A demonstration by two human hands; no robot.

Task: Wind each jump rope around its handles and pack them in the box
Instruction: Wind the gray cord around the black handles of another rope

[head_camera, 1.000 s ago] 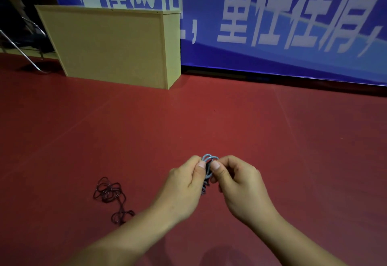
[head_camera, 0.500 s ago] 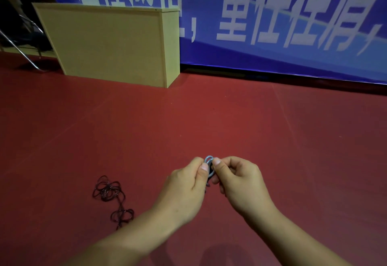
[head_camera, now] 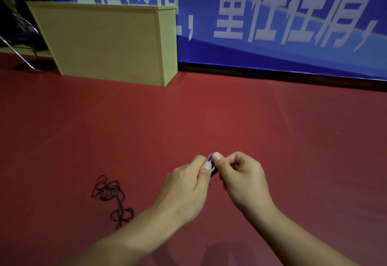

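A small bundle of blue-grey jump rope [head_camera: 210, 160] sits between my two hands above the red floor, mostly hidden by fingers. My left hand [head_camera: 187, 184] pinches it from the left with the thumb on top. My right hand [head_camera: 240, 180] pinches it from the right, fingers curled. A second, dark jump rope [head_camera: 109, 194] lies loose in tangled loops on the floor at the lower left, apart from both hands. A tall yellow wooden box [head_camera: 104, 41] stands at the back left against the wall.
A blue banner [head_camera: 282, 20] with large white characters covers the back wall. Metal chair legs [head_camera: 18, 52] show at the far left behind the box. The red floor [head_camera: 293, 140] stretches wide to the right and ahead.
The visible rope loops above my thumbs have shrunk into a tighter bundle. Both hands have stayed close together in the same spot.
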